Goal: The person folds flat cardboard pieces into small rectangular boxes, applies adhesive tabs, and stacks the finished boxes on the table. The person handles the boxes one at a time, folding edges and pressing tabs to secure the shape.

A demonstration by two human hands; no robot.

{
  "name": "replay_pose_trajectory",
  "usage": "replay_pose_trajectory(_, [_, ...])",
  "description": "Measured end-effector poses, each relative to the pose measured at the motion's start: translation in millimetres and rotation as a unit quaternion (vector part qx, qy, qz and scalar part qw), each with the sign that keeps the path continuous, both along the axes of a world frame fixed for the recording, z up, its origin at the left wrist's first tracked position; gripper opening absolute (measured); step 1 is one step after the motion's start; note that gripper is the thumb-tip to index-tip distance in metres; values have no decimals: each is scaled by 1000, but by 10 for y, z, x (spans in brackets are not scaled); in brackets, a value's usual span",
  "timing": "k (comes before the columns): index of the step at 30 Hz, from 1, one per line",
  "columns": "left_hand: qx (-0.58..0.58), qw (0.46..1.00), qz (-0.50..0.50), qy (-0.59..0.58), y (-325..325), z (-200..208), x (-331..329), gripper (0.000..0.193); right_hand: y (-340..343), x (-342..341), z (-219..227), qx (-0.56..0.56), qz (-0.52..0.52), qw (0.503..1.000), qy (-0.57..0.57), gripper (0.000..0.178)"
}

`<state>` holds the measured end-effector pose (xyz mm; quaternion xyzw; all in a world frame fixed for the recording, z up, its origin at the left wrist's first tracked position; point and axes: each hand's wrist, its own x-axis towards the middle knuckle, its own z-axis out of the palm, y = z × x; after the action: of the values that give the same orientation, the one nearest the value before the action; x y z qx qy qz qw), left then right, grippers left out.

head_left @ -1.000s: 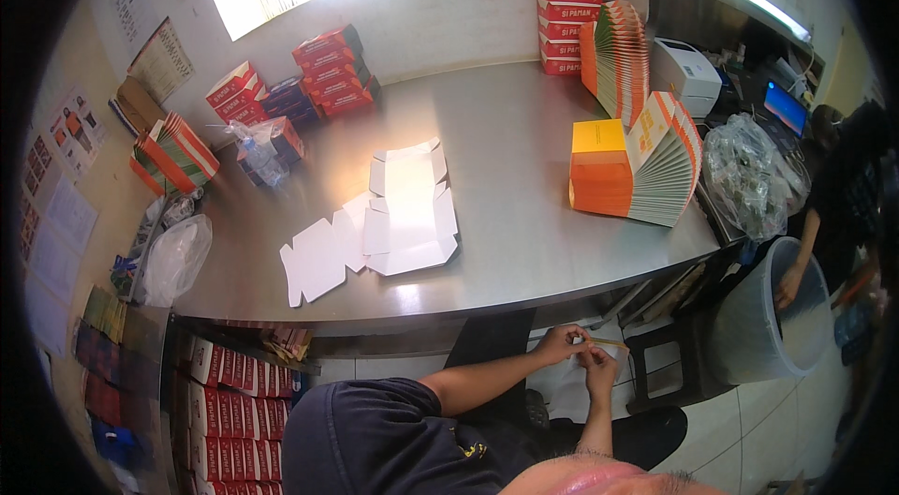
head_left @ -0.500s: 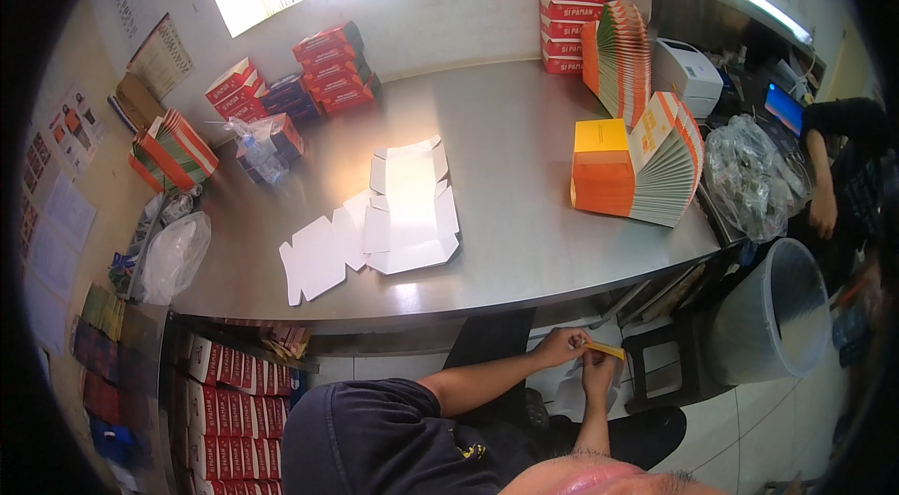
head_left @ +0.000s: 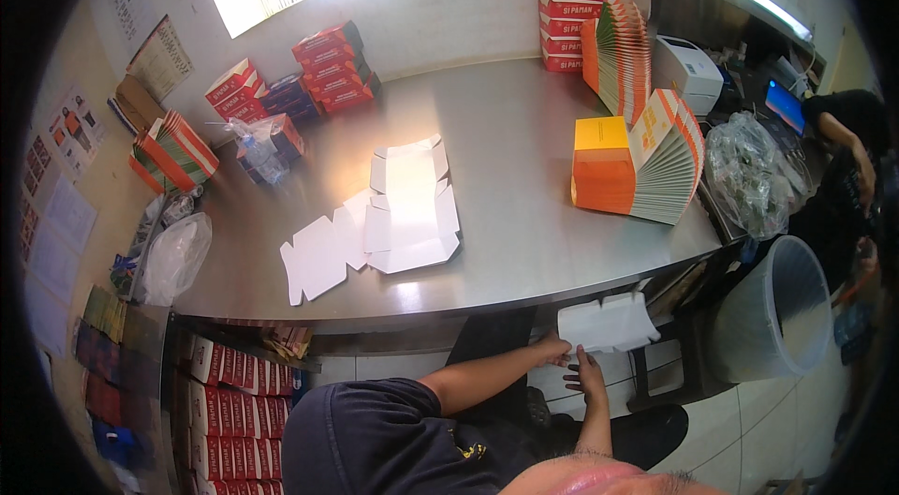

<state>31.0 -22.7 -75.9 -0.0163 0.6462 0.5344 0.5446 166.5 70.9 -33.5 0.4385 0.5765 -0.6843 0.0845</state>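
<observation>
A white card box blank (head_left: 607, 323) with cut flaps is held out beyond the table's front edge, its plain side up. My left hand (head_left: 552, 350) grips it by its near left corner, the fingers closed there. Just to the right, my right hand (head_left: 588, 377) has its fingers apart, with one fingertip close to the blank's near edge; whether it touches cannot be told. On the steel table (head_left: 515, 186) lie more white unfolded box blanks (head_left: 412, 214), partly overlapping.
Fanned stacks of orange and green flat cartons (head_left: 667, 158) stand at the right. Red boxes (head_left: 330, 73) are piled at the back left, with a tall red pile (head_left: 569, 13) farther right. A translucent bin (head_left: 773, 308) stands beside a dark stool (head_left: 688, 359). Another person's arm (head_left: 847, 144) is at far right.
The carton blank, seen before as a thin yellow edge between both hands, now shows its white side, raised toward the table. My right hand has loosened and its fingers have spread.
</observation>
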Motion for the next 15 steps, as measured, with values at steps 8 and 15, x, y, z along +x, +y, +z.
replay_pose_trajectory(8, [-38,988,-146,38,-59,171,184,80,223,57,-735,53,-199,975,84,51])
replay_pose_trajectory(15, [-164,864,-23,475,-27,115,168,99,244,141,-589,418,-61,906,14,55])
